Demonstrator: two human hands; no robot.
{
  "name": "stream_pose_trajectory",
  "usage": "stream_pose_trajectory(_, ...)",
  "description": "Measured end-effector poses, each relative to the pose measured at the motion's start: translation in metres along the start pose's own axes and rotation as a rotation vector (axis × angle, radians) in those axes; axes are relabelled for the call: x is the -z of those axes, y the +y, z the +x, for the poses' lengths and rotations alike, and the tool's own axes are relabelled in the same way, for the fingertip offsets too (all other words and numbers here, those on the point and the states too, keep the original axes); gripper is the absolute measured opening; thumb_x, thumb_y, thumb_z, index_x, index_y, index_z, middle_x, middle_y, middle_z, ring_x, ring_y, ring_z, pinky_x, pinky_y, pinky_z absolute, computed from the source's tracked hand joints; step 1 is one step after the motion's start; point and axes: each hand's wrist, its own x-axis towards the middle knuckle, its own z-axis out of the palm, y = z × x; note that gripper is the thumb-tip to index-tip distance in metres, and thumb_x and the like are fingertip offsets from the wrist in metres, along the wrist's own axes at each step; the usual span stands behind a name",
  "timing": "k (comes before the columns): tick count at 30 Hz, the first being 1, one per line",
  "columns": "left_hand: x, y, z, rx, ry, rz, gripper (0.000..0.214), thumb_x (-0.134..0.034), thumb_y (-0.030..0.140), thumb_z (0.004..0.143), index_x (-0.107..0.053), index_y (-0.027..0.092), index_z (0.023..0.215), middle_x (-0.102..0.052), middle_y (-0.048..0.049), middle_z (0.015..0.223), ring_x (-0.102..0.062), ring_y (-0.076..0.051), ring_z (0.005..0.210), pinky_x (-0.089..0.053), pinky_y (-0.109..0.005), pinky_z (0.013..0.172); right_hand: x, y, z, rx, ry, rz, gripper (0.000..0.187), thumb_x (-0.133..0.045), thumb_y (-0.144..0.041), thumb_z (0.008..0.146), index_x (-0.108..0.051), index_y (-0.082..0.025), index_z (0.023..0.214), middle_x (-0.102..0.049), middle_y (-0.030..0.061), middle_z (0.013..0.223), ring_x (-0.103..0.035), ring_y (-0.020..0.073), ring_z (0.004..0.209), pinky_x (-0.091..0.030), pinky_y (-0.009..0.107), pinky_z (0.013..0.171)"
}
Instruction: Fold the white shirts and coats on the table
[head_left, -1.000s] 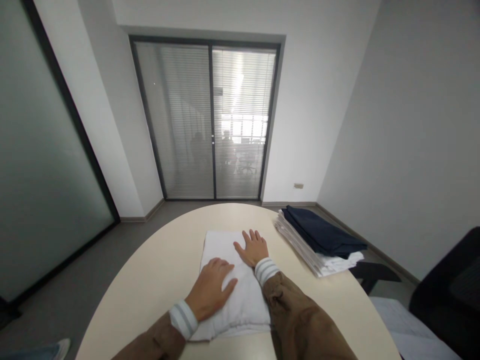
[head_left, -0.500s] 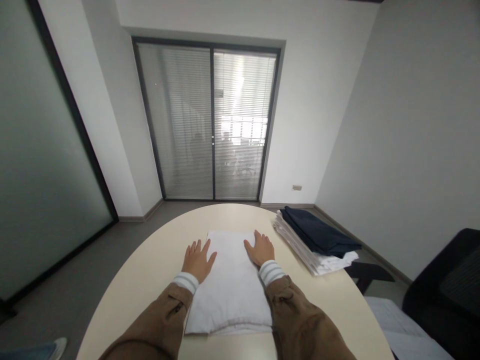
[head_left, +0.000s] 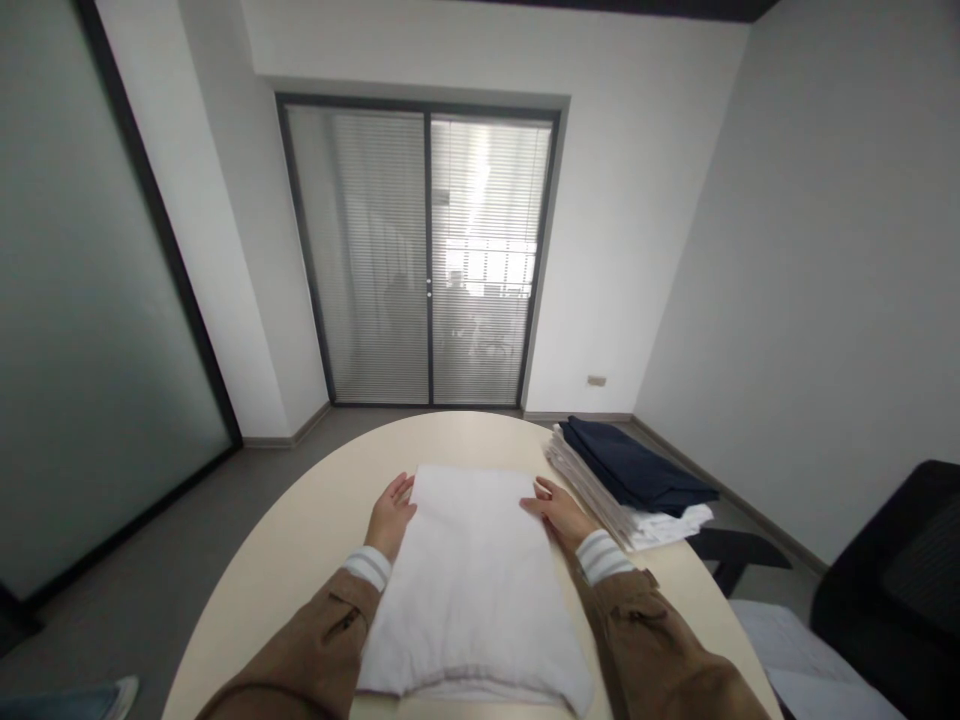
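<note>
A folded white garment (head_left: 480, 580) lies on the round table in front of me, its wide end nearest my body. At its upper left edge is my left hand (head_left: 391, 515), with the thumb along the side and the fingers curled at the edge. My right hand (head_left: 561, 512) pinches the upper right edge, thumb on top and fingers partly hidden below. To the right of that hand is a stack of folded white clothes (head_left: 592, 490), topped by a folded navy garment (head_left: 637, 465).
The round cream table (head_left: 300, 560) has its far edge toward a glass door with blinds (head_left: 427, 260). A black chair (head_left: 892, 570) stands at the right, with white cloth (head_left: 795, 650) lying beside it, lower than the tabletop.
Both hands have gone from lying flat on the garment to holding its side edges. The right hand has moved outward to the right, and the garment shows wider, reaching nearer to me.
</note>
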Motion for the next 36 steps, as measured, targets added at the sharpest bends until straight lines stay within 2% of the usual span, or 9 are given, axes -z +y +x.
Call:
stream_pose_trajectory(3,-0.001,0.005,-0.001,-0.021,0.012,-0.088,0.066,-0.056,0.002,0.075,-0.047,0.018,0.138,-0.049,-0.0154,0.146,-0.05,-0.026,0.132,-0.047,-0.041,0.106,-0.003,-0.009,-0.013,-0.053,-0.265,0.046,0.064,-0.082,-0.032,0.06,-0.059,-0.014,0.116,-0.07,0.0169,0.116,-0.068,0.0317,0.104,-0.05,0.048,0.099)
stream_pose_trajectory(6,-0.001,0.007,-0.002,-0.033,-0.016,-0.146,0.064,-0.056,0.006,0.076,-0.048,0.017,0.138,-0.048,-0.014,0.147,-0.045,-0.025,0.136,-0.044,-0.039,0.109,-0.005,-0.014,-0.025,-0.029,-0.355,0.025,0.066,-0.083,-0.029,0.058,-0.058,-0.016,0.117,-0.072,0.0135,0.112,-0.069,0.0316,0.101,-0.051,0.05,0.096)
stream_pose_trajectory(9,-0.001,0.006,-0.005,-0.01,-0.101,-0.187,0.063,-0.062,0.013,0.074,-0.05,0.015,0.135,-0.05,-0.0156,0.145,-0.048,-0.027,0.133,-0.045,-0.041,0.108,-0.006,-0.014,-0.031,0.067,-0.284,0.028,0.076,-0.082,-0.032,0.06,-0.049,-0.022,0.128,-0.067,0.0124,0.124,-0.066,0.0316,0.109,-0.05,0.051,0.096)
stream_pose_trajectory(14,-0.002,0.004,-0.012,0.067,-0.34,-0.101,0.066,-0.08,0.026,0.062,-0.058,0.013,0.122,-0.065,-0.0162,0.126,-0.062,-0.031,0.117,-0.047,-0.048,0.104,-0.005,-0.011,-0.021,0.211,-0.042,-0.045,0.075,-0.077,-0.044,0.066,-0.045,-0.025,0.131,-0.059,0.0142,0.134,-0.06,0.0321,0.119,-0.049,0.048,0.1)
stream_pose_trajectory(18,-0.004,0.008,-0.014,0.01,-0.297,-0.017,0.056,-0.083,0.026,0.058,-0.061,0.013,0.107,-0.071,-0.0153,0.114,-0.067,-0.029,0.108,-0.047,-0.047,0.102,-0.001,-0.013,-0.02,0.179,-0.096,0.01,0.084,-0.078,-0.041,0.063,-0.039,-0.026,0.135,-0.059,0.0127,0.135,-0.062,0.0316,0.115,-0.051,0.047,0.097)
stream_pose_trajectory(22,-0.005,0.017,-0.018,-0.072,-0.248,0.004,0.048,-0.078,0.035,0.065,-0.059,0.014,0.104,-0.07,-0.0145,0.113,-0.066,-0.028,0.108,-0.048,-0.044,0.1,0.004,-0.014,-0.03,0.09,-0.236,0.105,0.095,-0.081,-0.026,0.053,-0.037,-0.026,0.137,-0.064,0.0109,0.129,-0.066,0.0318,0.109,-0.052,0.049,0.093)
stream_pose_trajectory(25,-0.005,0.022,-0.025,-0.02,-0.333,-0.029,0.057,-0.075,0.035,0.069,-0.054,0.016,0.118,-0.069,-0.0133,0.118,-0.065,-0.028,0.109,-0.051,-0.042,0.095,0.008,-0.009,-0.03,0.047,-0.313,0.125,0.076,-0.081,-0.025,0.056,-0.052,-0.019,0.126,-0.07,0.0121,0.118,-0.067,0.0317,0.106,-0.05,0.049,0.095)
stream_pose_trajectory(30,-0.005,0.025,-0.031,0.066,-0.453,-0.135,0.079,-0.079,0.022,0.062,-0.046,0.017,0.134,-0.069,-0.0136,0.117,-0.067,-0.029,0.105,-0.053,-0.041,0.091,0.014,0.002,-0.021,0.054,-0.272,0.161,0.057,-0.081,-0.024,0.057,-0.062,-0.019,0.111,-0.075,0.0094,0.107,-0.069,0.0308,0.1,-0.049,0.051,0.096)
stream_pose_trajectory(36,-0.007,0.033,-0.029,0.001,-0.376,-0.072,0.044,-0.076,0.028,0.066,-0.066,0.013,0.106,-0.074,-0.0116,0.105,-0.069,-0.029,0.097,-0.054,-0.039,0.085,0.019,0.007,-0.014,0.138,-0.186,0.028,0.05,-0.079,-0.033,0.066,-0.065,-0.021,0.112,-0.073,0.0095,0.111,-0.066,0.0313,0.108,-0.045,0.051,0.101)
